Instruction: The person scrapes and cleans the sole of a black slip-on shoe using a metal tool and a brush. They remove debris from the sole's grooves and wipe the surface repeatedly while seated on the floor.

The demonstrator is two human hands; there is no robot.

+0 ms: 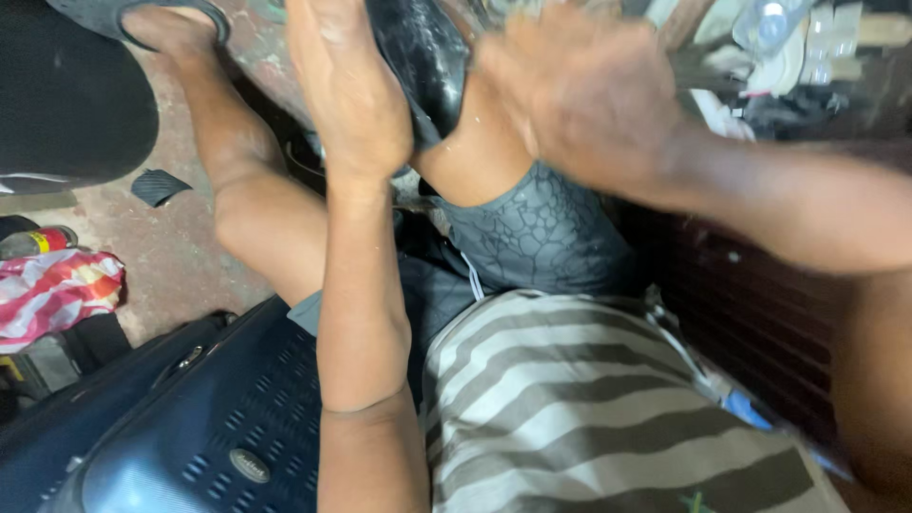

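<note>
My left hand (347,85) reaches up near the top centre with its palm and fingers pressed flat against the side of a black glossy shoe (426,59). The shoe stands above my raised knee. My right hand (579,95) comes in from the right, blurred by motion, lying against the other side of the shoe. Whether it holds anything between hand and shoe is hidden. Below are my grey patterned shorts (541,233) and striped shirt (589,408).
A dark blue hard suitcase (190,427) lies at the lower left. A red-and-white bag (52,290) and a small can (38,240) sit at the left edge. My bare leg (237,180) stretches to a sandalled foot (171,24). Cluttered items (788,47) fill the top right.
</note>
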